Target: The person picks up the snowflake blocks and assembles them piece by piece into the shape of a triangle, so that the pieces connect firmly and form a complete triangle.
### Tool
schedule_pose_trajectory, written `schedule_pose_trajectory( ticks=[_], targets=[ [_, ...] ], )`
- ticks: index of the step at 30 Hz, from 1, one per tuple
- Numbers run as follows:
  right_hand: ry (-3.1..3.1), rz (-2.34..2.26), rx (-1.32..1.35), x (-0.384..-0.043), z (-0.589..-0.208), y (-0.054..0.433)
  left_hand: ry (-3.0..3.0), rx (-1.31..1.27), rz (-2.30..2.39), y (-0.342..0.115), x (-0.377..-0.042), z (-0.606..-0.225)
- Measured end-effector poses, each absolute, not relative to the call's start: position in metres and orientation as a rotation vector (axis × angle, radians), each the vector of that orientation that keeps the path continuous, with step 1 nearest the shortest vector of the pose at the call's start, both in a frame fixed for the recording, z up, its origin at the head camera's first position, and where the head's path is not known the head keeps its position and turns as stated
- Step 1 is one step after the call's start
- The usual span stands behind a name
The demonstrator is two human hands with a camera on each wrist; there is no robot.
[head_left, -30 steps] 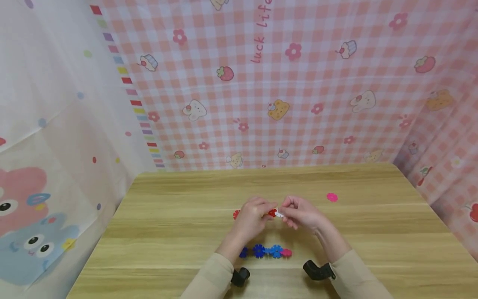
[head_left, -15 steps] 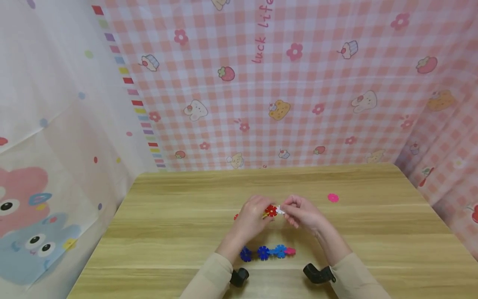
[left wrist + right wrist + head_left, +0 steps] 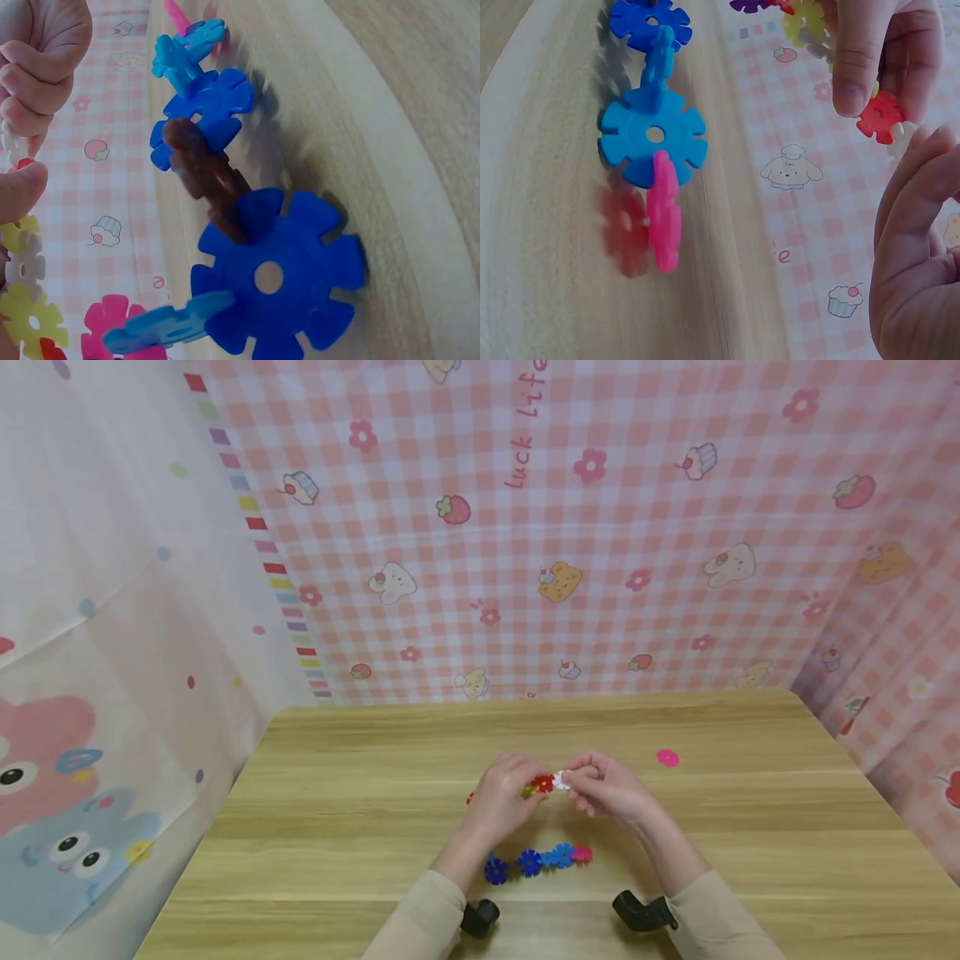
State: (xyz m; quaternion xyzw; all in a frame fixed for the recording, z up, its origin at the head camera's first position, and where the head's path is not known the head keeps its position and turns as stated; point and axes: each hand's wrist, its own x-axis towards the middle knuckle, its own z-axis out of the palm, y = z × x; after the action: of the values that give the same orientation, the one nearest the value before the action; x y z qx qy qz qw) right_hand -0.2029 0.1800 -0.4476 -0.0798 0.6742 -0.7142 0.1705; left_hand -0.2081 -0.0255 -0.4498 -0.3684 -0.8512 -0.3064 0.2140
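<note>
Above the table my left hand (image 3: 504,797) pinches a chain of notched flower-shaped discs near its right end. A red disc (image 3: 543,784) sticks out past the fingers, with yellow and whitish discs (image 3: 28,266) further along. My right hand (image 3: 609,787) pinches a white disc (image 3: 560,780) between thumb and forefinger, edge against the red one. How deep their slots sit is hidden by the fingertips. Below the hands lies a second chain of dark blue discs (image 3: 530,862), a brown disc (image 3: 206,176), light blue discs (image 3: 652,135) and a pink end disc (image 3: 664,214).
One loose pink disc (image 3: 668,757) lies on the wooden table (image 3: 360,827), behind and right of the right hand. Black wrist-worn pieces (image 3: 643,912) stick out from both sleeves, near the blue chain. A pink checked cloth (image 3: 480,543) hangs behind the table.
The blue chain has shifted a little rightward, and its pink end has swung slightly away from the body. The red and white discs have turned slightly, while both hands stay nearly in place.
</note>
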Motion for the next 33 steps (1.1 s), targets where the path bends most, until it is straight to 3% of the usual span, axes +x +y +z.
schedule_pose_trajectory(
  ticks=[21, 33],
  targets=[
    [1.892, -2.125, -0.193, -0.202, -0.451, 0.172, -2.415, -0.999, -0.773, -0.025, -0.207, -0.453],
    [2.105, -1.925, -0.237, -0.204, -0.436, 0.177, -2.283, -1.097, -0.733, -0.027, -0.21, -0.453]
  ],
)
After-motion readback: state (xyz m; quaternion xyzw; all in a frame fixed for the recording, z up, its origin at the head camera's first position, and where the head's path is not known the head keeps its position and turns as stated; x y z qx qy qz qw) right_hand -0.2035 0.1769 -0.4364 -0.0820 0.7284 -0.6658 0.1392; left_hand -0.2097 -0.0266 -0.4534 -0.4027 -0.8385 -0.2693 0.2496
